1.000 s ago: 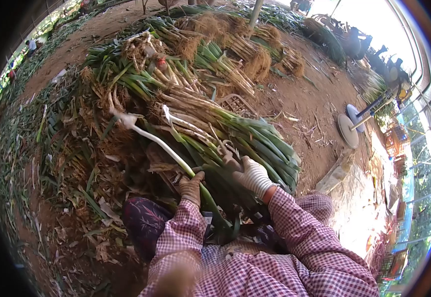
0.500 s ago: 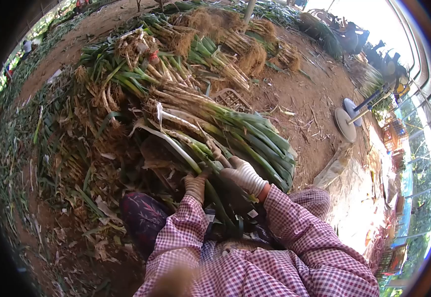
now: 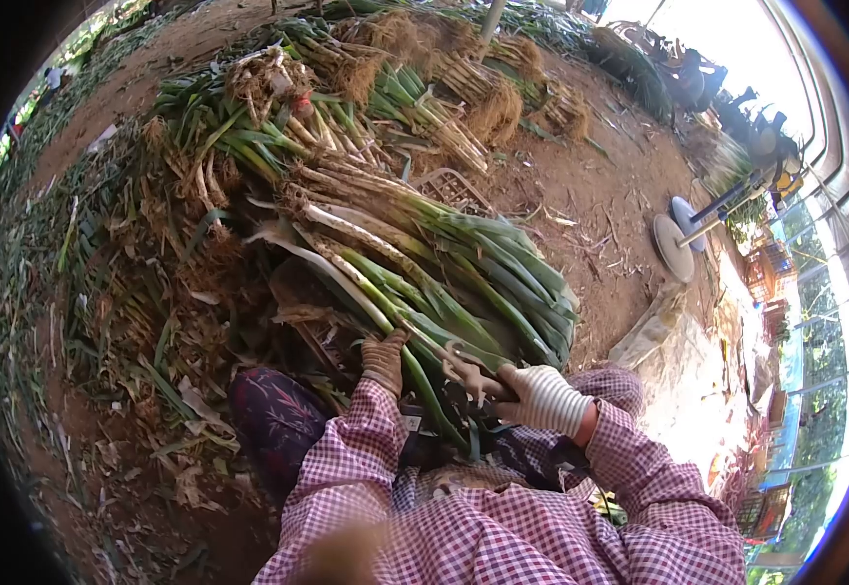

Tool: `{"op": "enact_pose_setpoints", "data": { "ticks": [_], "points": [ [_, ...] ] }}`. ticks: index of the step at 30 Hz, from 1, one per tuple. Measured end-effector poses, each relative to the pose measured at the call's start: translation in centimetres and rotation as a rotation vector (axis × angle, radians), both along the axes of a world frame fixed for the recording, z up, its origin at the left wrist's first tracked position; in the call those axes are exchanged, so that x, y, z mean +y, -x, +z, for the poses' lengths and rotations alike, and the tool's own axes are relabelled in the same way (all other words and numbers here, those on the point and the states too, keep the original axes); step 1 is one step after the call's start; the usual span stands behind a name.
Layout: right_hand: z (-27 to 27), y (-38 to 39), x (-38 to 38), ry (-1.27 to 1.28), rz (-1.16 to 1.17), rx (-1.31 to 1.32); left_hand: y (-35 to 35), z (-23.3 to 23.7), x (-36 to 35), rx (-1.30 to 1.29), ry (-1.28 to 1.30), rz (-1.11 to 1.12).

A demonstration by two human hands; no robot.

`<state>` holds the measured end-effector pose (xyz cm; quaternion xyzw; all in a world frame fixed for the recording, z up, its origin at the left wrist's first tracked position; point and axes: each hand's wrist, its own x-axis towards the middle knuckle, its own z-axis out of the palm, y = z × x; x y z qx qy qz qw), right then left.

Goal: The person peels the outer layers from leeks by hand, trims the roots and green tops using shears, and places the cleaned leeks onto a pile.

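My left hand (image 3: 384, 362), in a dirty glove, is closed round a green onion stalk (image 3: 365, 300) whose pale root end points up and left and whose leaves hang toward my lap. To its right, my right hand (image 3: 540, 396), in a striped glove, grips a brown withered leaf (image 3: 468, 374) that stretches left over the stalk's green part. Just beyond both hands lies a large bundle of long green onions (image 3: 502, 261), white ends to the left and leaves to the right.
More onion bundles with shaggy roots (image 3: 493, 112) lie farther back on the soil. A plastic crate (image 3: 452, 189) sits behind the near bundle. Leaf scraps (image 3: 113, 322) cover the left side. Round discs on poles (image 3: 673, 248) and a pale sheet (image 3: 683, 356) are at the right.
My right hand has moved right and slightly down, away from my left hand, drawing the brown leaf along. My left hand has stayed nearly in place on the stalk.
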<state>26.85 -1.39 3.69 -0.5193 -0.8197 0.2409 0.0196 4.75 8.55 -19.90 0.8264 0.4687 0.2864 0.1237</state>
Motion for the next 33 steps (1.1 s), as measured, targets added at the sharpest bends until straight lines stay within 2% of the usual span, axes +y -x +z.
{"op": "enact_pose_setpoints", "data": {
  "ticks": [2,3,5,6,7,8,9,11,12,14,15,16,17,18,20,21,23,24,26,27,29,30,32,33],
  "points": [
    [0.2,0.3,-0.3,0.048,-0.023,-0.071,-0.4,-0.3,-0.3,0.438,0.383,0.2],
    [0.2,0.6,-0.3,0.053,-0.037,-0.105,-0.2,1.3,-0.6,0.438,0.382,0.201],
    [0.3,0.8,-0.3,0.054,-0.051,-0.135,0.8,6.2,-1.3,0.335,0.293,0.021],
    [0.6,1.0,-0.3,0.108,-0.114,-0.137,0.5,4.1,-1.0,0.339,0.289,0.024],
    [0.8,1.2,-0.2,0.162,-0.175,-0.139,-0.1,0.6,-0.5,-0.398,0.654,0.141],
    [1.2,1.2,-0.2,0.16,-0.171,-0.139,-0.4,1.2,-0.3,-1.162,0.973,0.249],
    [1.6,1.1,-0.2,0.141,-0.114,-0.155,0.0,1.8,-0.6,-1.165,0.972,0.251],
    [2.3,1.4,-0.1,0.106,-0.07,-0.19,0.8,3.7,-1.5,-0.269,0.461,0.044],
    [1.6,1.2,0.0,0.106,-0.072,-0.193,0.7,1.7,-1.3,-0.272,0.461,0.042],
    [-1.0,0.7,0.5,0.022,-0.019,-0.16,0.8,-3.1,-1.1,0.355,0.265,0.109],
    [-1.2,1.2,0.8,0.162,-0.184,-0.166,0.5,-0.5,-1.1,0.356,0.266,0.111],
    [-0.8,1.5,0.9,0.162,-0.18,-0.164,-0.2,4.7,-1.1,0.427,0.558,0.18],
    [0.1,1.8,0.8,0.166,-0.184,-0.169,-0.5,7.6,-1.0,0.492,0.853,0.248],
    [0.6,1.8,0.7,0.171,-0.19,-0.176,0.1,7.1,-1.1,0.491,0.855,0.25],
    [0.8,1.0,0.2,0.163,-0.16,-0.168,1.5,6.1,-1.5,0.426,0.396,-0.063],
    [1.5,1.0,0.0,0.169,-0.116,-0.184,1.2,6.0,-1.3,0.423,0.399,-0.064],
    [1.7,0.6,-0.3,0.115,-0.016,-0.166,0.6,6.5,-0.7,0.707,0.528,-0.08],
    [1.7,0.6,-0.4,0.119,-0.02,-0.165,0.5,5.8,-0.8,0.709,0.531,-0.086],
    [1.6,0.8,-0.4,0.171,-0.078,-0.21,0.8,4.4,-0.5,0.537,0.522,-0.03],
    [1.8,0.7,-0.5,0.171,-0.077,-0.206,1.2,4.3,-0.6,0.541,0.522,-0.029],
    [2.5,0.2,-0.6,0.285,-0.163,-0.114,1.7,4.3,-1.0,0.143,0.652,-0.046],
    [2.2,0.0,-0.8,0.288,-0.166,-0.115,2.0,3.5,-1.1,0.142,0.654,-0.05],
    [0.3,-0.7,-1.3,0.178,-0.16,0.042,2.0,1.1,-1.0,0.038,0.474,-0.104],
    [-0.2,-0.3,-0.8,0.174,-0.14,-0.076,1.6,2.7,-1.1,0.32,0.417,-0.1]
  ]
}}
